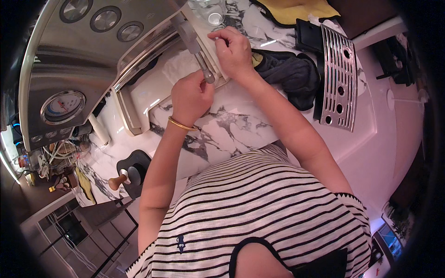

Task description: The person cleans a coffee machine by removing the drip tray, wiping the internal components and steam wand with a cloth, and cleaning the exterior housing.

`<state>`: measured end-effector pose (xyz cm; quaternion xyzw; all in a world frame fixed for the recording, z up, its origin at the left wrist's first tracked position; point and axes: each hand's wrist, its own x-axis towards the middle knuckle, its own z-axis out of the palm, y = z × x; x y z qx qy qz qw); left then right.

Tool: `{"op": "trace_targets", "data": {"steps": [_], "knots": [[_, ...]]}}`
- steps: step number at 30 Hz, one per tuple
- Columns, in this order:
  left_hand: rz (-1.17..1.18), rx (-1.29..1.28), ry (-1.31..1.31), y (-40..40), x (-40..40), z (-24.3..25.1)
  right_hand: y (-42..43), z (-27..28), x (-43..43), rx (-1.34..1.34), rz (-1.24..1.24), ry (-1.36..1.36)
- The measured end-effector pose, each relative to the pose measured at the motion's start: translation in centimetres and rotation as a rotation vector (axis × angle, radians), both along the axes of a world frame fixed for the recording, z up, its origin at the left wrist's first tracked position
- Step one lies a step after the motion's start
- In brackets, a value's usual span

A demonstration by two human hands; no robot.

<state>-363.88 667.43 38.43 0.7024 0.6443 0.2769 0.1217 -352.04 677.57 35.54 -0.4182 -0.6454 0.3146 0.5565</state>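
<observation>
My left hand [193,97], with a gold bangle [181,124] on its wrist, reaches into the front of a steel espresso machine [76,55]. Its fingers are curled and partly hidden beside the tip of the steam wand [208,75]. A crumpled white cloth or paper towel [181,66] lies just beyond, inside the machine's base; whether my fingers touch it is unclear. My right hand [233,50] is half curled at the right edge of the machine's base, with the palm hidden. Behind the right wrist, a dark grey cloth [288,74] lies bunched on the marble-patterned counter [222,128].
A slotted metal drip-tray grate [339,80] stands at the right. A clear glass vessel [212,15] and a yellow cloth [299,10] are at the back. A wood-handled tamper [120,180] sits on a black stand [137,166] beside my left forearm. Cables [55,153] clutter the far left.
</observation>
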Motion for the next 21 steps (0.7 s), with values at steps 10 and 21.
{"op": "trace_targets", "data": {"steps": [10, 21], "knots": [[0.178, 0.093, -0.006, -0.4, 3.1, -1.2, -0.4, 0.3, 0.3, -0.044, -0.02, -0.031], [0.025, 0.037, 0.289, -2.3, 1.6, 1.2, -1.5, 0.4, -1.3, 0.007, -0.012, -0.008]]}}
